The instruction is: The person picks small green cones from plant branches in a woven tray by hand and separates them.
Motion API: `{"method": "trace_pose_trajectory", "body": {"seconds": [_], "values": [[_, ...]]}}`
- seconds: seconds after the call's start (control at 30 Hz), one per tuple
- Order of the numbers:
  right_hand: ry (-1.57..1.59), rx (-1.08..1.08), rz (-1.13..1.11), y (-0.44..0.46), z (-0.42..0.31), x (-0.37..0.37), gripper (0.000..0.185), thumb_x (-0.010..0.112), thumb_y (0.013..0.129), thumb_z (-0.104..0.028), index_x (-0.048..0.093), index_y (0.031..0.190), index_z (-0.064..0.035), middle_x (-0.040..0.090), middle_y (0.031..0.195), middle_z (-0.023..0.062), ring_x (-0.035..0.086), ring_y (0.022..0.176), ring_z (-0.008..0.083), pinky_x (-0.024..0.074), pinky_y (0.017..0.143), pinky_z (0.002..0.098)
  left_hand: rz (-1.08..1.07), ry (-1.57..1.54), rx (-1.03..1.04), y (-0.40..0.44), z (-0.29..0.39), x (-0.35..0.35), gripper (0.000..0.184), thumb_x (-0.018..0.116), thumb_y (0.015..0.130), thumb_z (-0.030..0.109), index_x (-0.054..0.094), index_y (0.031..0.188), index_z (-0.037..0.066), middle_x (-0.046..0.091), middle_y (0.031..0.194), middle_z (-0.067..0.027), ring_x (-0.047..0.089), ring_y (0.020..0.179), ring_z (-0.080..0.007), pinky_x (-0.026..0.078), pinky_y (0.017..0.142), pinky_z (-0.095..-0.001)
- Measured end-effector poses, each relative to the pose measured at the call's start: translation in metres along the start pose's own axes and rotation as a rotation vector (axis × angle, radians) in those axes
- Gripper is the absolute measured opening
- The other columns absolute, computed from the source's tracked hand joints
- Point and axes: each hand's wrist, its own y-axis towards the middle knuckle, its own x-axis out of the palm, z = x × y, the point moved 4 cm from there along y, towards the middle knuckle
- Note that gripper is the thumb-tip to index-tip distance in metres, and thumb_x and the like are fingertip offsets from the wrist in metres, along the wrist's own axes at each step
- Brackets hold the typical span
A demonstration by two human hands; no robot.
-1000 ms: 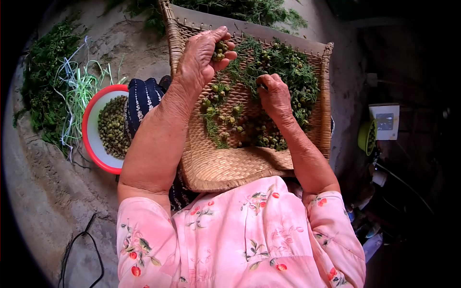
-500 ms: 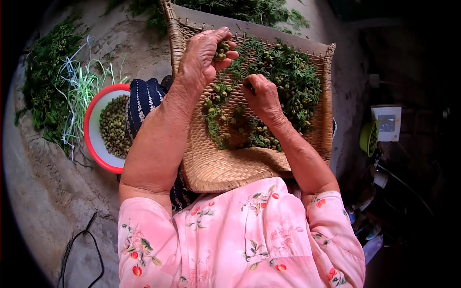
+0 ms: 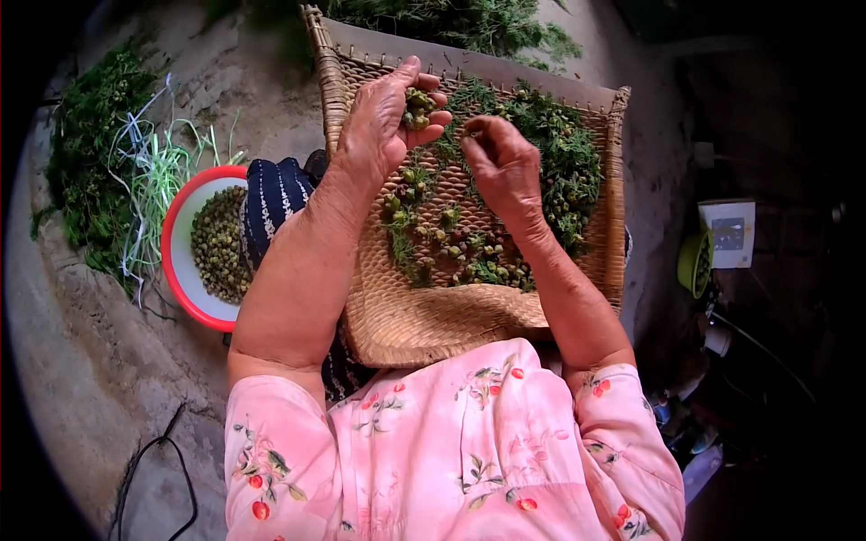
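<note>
A woven basket tray [image 3: 424, 320] lies across my lap. Over its upper left part, my left hand [image 3: 383, 117] is cupped around several green cones [image 3: 418, 108]. My right hand [image 3: 505, 167] is just to the right of it, thumb and fingers curled close together; whether anything small is between them I cannot make out. Green sprigs with cones [image 3: 568, 149] fill the right side of the tray. Loose cones [image 3: 465, 248] lie below my hands, and a few more [image 3: 406, 194] sit near my left wrist.
At the left stands a red-rimmed white basin [image 3: 180, 279] of cones, beside pale plastic strings [image 3: 158, 171] and a heap of branches [image 3: 95, 153]. More branches [image 3: 451, 22] lie beyond the tray. A green bowl [image 3: 690, 261] is at the right, a black cord [image 3: 131, 469] at lower left.
My right hand has moved from the sprigs up and left, closer to my left hand. My left hand still holds its cones and is turned slightly, its fingers a little more spread.
</note>
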Motion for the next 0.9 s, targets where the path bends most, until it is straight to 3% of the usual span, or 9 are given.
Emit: {"method": "trace_pose_trajectory", "body": {"seconds": [0.1, 0.17, 0.3, 0.4, 0.43, 0.5, 0.6, 0.77, 0.9], "values": [[-0.007, -0.132, 0.078, 0.018, -0.025, -0.010, 0.011, 0.061, 0.081, -0.010, 0.059, 0.090, -0.0044, 0.063, 0.084, 0.0099, 0.062, 0.067, 0.0174, 0.0509, 0.062, 0.0288, -0.030, -0.008, -0.032, 0.003, -0.004, 0.001, 0.038, 0.053, 0.089, 0.042, 0.063, 0.090, 0.006, 0.063, 0.079, -0.0083, 0.062, 0.063, -0.0172, 0.055, 0.051, -0.0258], [0.110, -0.153, -0.001, 0.026, -0.047, -0.009, 0.010, 0.060, 0.083, -0.010, 0.061, 0.091, -0.0044, 0.064, 0.084, 0.0100, 0.063, 0.069, 0.0183, 0.0512, 0.062, 0.0281, -0.037, -0.057, -0.032, 0.003, -0.006, 0.002, 0.037, 0.053, 0.088, 0.043, 0.063, 0.088, 0.007, 0.062, 0.077, -0.0067, 0.060, 0.064, -0.0163, 0.056, 0.055, -0.0281], [0.317, -0.096, 0.013, 0.028, -0.036, -0.003, 0.010, 0.060, 0.083, -0.009, 0.062, 0.092, -0.0047, 0.065, 0.084, 0.0101, 0.064, 0.071, 0.0193, 0.0516, 0.062, 0.0276, -0.064, -0.078, -0.076, 0.000, -0.002, 0.002, 0.035, 0.055, 0.087, 0.042, 0.063, 0.085, 0.008, 0.062, 0.076, -0.0047, 0.059, 0.064, -0.0141, 0.049, 0.048, -0.0233], [0.136, -0.048, -0.087, 0.015, -0.008, 0.008, 0.008, 0.059, 0.082, -0.004, 0.062, 0.090, -0.0039, 0.064, 0.082, 0.0105, 0.064, 0.073, 0.0203, 0.0519, 0.064, 0.0300, 0.023, -0.081, -0.027, 0.002, 0.001, -0.004, 0.032, 0.058, 0.087, 0.039, 0.062, 0.087, 0.008, 0.064, 0.078, -0.0061, 0.061, 0.061, -0.0134, 0.044, 0.042, -0.0181], [0.094, -0.092, -0.158, 0.007, -0.004, 0.016, 0.010, 0.061, 0.079, -0.004, 0.061, 0.089, -0.0041, 0.063, 0.082, 0.0124, 0.063, 0.074, 0.0250, 0.0514, 0.065, 0.0330, 0.041, -0.100, 0.016, 0.002, 0.003, -0.005, 0.031, 0.059, 0.086, 0.038, 0.062, 0.088, 0.008, 0.064, 0.078, -0.0067, 0.062, 0.060, -0.0134, 0.043, 0.041, -0.0172], [-0.040, -0.080, -0.313, -0.011, 0.001, 0.033, 0.018, 0.064, 0.077, -0.002, 0.058, 0.094, -0.0034, 0.061, 0.082, 0.0079, 0.059, 0.074, 0.0182, 0.0484, 0.065, 0.0301, 0.039, -0.092, 0.014, 0.002, 0.003, -0.005, 0.030, 0.058, 0.087, 0.037, 0.061, 0.090, 0.008, 0.065, 0.078, -0.0065, 0.062, 0.061, -0.0129, 0.044, 0.041, -0.0178], [-0.209, -0.044, -0.401, -0.027, 0.003, 0.048, 0.027, 0.065, 0.071, -0.003, 0.054, 0.096, -0.0047, 0.056, 0.088, 0.0141, 0.056, 0.083, 0.0337, 0.0472, 0.070, 0.0383, 0.039, -0.064, 0.033, 0.003, 0.003, -0.005, 0.029, 0.058, 0.087, 0.036, 0.061, 0.090, 0.008, 0.065, 0.078, -0.0065, 0.063, 0.061, -0.0130, 0.045, 0.041, -0.0181], [-0.118, -0.064, -0.304, -0.030, 0.011, 0.050, 0.025, 0.063, 0.072, -0.001, 0.056, 0.095, -0.0045, 0.055, 0.086, 0.0135, 0.057, 0.080, 0.0329, 0.0472, 0.069, 0.0371, 0.050, -0.039, 0.063, 0.001, 0.005, -0.006, 0.028, 0.058, 0.088, 0.035, 0.062, 0.090, 0.008, 0.065, 0.079, -0.0063, 0.063, 0.061, -0.0127, 0.046, 0.041, -0.0188], [-0.063, -0.030, -0.232, -0.023, 0.006, 0.042, 0.022, 0.060, 0.074, -0.003, 0.055, 0.095, -0.0063, 0.052, 0.086, 0.0146, 0.055, 0.082, 0.0346, 0.0458, 0.069, 0.0420, 0.055, -0.033, 0.076, 0.002, 0.004, -0.005, 0.028, 0.057, 0.088, 0.035, 0.061, 0.091, 0.008, 0.066, 0.080, -0.0063, 0.063, 0.061, -0.0127, 0.046, 0.041, -0.0192]]}}
